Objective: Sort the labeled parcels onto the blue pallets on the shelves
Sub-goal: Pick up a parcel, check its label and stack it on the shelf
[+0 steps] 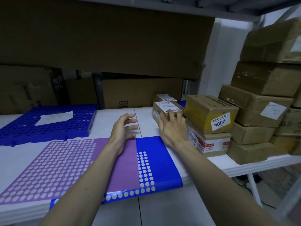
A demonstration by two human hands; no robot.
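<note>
A small brown parcel [164, 107] with a white label on top sits on the white shelf at centre right. My right hand [172, 128] lies against its near side, fingers spread over its front edge. My left hand [124, 128] hovers open just to the left, fingers loosely curved, holding nothing. A second small labeled parcel [165, 97] stands right behind the first. A blue pallet [48, 126] lies at the left with a white sheet [54, 117] on it. Another blue pallet [156, 159], partly tinted purple, lies under my forearms.
A yellow-taped box marked 2004 [210, 114] sits on a labeled box [210, 143] right of the small parcel. Several brown taped boxes [260, 103] are stacked at the far right. Large cardboard sheets [105, 39] line the back. The white shelf's front edge [244, 168] runs lower right.
</note>
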